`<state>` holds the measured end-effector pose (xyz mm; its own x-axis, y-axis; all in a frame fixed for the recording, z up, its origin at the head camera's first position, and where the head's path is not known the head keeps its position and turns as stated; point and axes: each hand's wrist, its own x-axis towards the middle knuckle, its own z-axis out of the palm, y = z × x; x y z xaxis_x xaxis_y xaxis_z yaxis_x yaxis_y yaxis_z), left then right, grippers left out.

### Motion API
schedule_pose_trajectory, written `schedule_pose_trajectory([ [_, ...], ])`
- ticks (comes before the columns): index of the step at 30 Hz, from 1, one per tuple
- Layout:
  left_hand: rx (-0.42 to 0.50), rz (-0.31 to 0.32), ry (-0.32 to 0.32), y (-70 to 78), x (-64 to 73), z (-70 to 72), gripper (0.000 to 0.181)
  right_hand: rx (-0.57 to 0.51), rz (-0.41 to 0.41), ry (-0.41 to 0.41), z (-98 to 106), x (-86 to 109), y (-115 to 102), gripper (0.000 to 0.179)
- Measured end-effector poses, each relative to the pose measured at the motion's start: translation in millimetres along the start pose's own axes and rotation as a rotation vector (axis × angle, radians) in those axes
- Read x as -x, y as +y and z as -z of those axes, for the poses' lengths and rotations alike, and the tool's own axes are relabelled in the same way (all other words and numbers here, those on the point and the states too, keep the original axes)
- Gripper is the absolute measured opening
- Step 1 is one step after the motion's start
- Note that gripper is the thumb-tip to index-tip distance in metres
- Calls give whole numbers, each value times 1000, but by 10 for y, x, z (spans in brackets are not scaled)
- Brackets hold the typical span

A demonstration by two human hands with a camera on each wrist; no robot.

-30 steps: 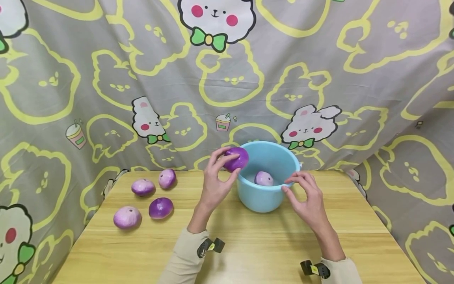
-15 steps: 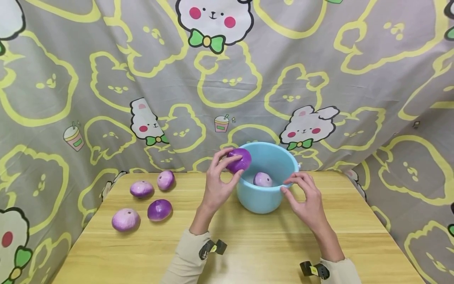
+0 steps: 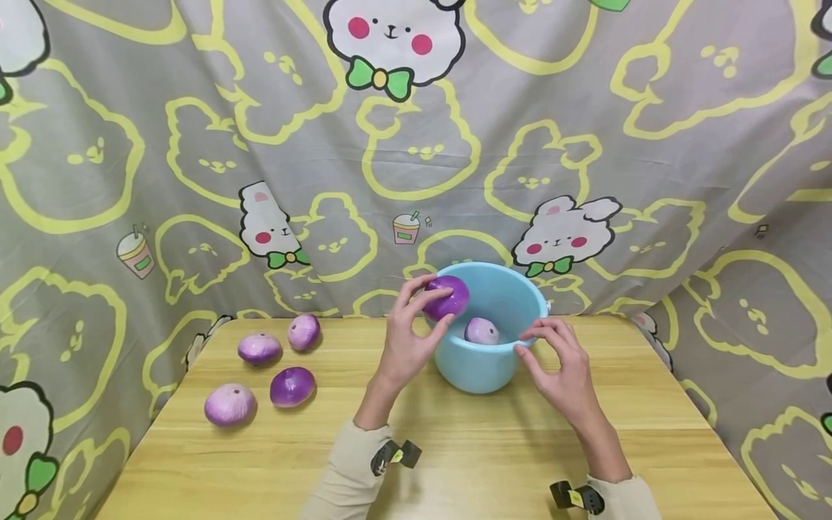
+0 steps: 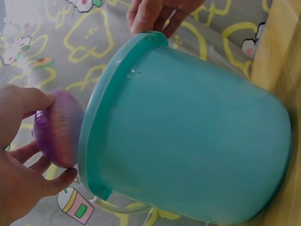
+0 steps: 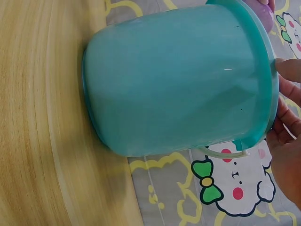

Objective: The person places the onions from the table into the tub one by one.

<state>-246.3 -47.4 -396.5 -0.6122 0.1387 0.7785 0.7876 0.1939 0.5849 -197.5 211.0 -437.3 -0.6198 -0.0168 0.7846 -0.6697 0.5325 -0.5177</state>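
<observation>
In the head view my left hand (image 3: 406, 339) grips a purple onion (image 3: 458, 297) between thumb and fingers, over the left rim of a light blue bucket (image 3: 477, 368). The left wrist view shows this onion (image 4: 66, 127) just above the rim. My right hand (image 3: 564, 365) pinches the bucket's front right rim with thumb and fingertips. A paler onion (image 3: 482, 331) lies inside the bucket. In the right wrist view the bucket (image 5: 174, 84) stands upright on the table, with fingers at its rim.
Several onions lie on the wooden table (image 3: 468, 462) to the left: a dark purple one (image 3: 292, 387), a pale one (image 3: 230, 404) and others (image 3: 259, 348) behind them. A patterned curtain (image 3: 429, 166) hangs behind the table. A thin handle (image 4: 122, 207) hangs from the bucket's rim.
My left hand has moved a little to the right with the onion, from beside the bucket's left rim to over it. My right hand has stayed at the rim.
</observation>
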Motion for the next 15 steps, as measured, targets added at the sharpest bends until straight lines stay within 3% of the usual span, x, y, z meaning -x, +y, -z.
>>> schedule_pose_trajectory([
  [15, -50, -23, -32, -39, -5, -108, 33, 11, 2, 9, -11, 8, 22, 32],
])
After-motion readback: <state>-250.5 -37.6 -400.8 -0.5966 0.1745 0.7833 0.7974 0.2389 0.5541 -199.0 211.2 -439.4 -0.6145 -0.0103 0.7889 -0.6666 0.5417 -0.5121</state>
